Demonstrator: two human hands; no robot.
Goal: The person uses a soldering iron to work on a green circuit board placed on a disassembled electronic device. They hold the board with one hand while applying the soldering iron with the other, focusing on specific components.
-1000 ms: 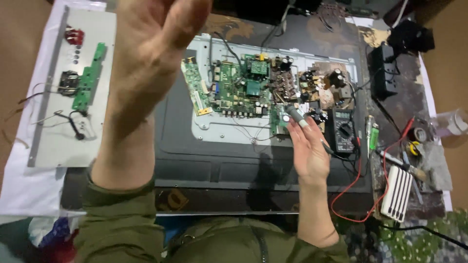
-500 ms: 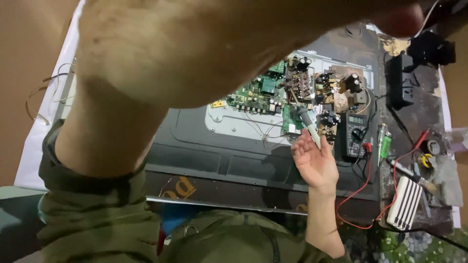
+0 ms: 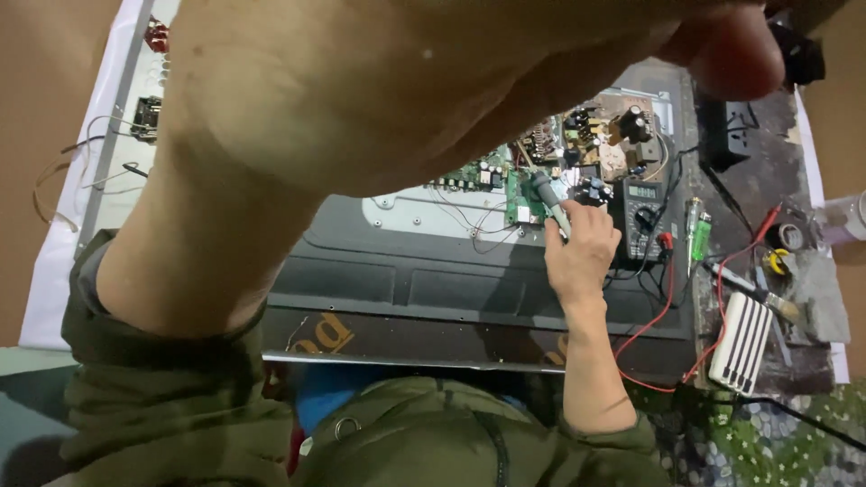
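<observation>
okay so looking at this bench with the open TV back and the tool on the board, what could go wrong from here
The left hand is raised close to the camera and hides most of the circuit board, so the right hand may be guiding its grey-handled tool with a poor view; a slip could touch neighbouring parts. The red wires trail beside that wrist near the multimeter and could snag.

Brown floor (image 3: 41,135) beneath a white sheet (image 3: 63,243).

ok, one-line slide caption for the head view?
Right hand holds a grey tool to the circuit boards beside a multimeter; raised left hand fills the frame.
</observation>
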